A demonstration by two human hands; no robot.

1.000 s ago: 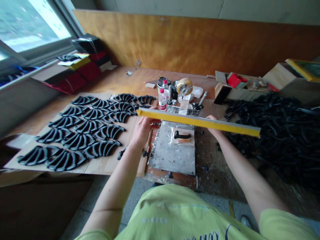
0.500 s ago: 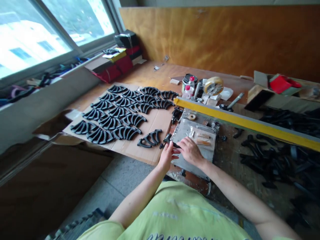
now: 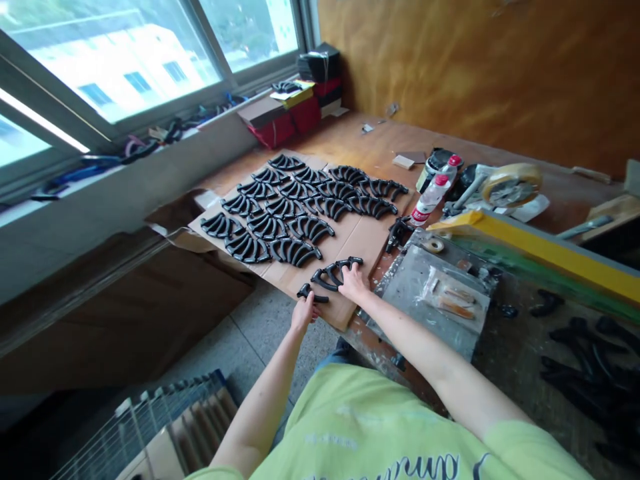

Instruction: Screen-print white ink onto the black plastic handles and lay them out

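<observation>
Near the front edge of the cardboard sheet (image 3: pixel 345 308), my left hand (image 3: pixel 304 313) is closed on a curved black part (image 3: pixel 315 297). To its right, my right hand (image 3: pixel 354 283) touches a short row of black parts (image 3: pixel 327 276) lying on the cardboard, its fingers closed at the row's right end. Several fan-shaped groups of similar black parts (image 3: pixel 290 200) cover the back and left of the sheet. A few dark pieces (image 3: pixel 399 233) lie beside the sheet's right edge.
A grey work plate (image 3: pixel 415 280) with small tools (image 3: pixel 457 303) lies to the right. Behind it are red-capped bottles (image 3: pixel 431 199), a tape roll (image 3: pixel 513 185) and a yellow bar (image 3: pixel 540 250). Loose black parts (image 3: pixel 580 353) are piled far right. Red boxes (image 3: pixel 290 123) stand by the window.
The view has turned left. My hands have moved from over the work plate's left edge to the cardboard and separated. My left hand carries the black part; my right hand has reached the short row.
</observation>
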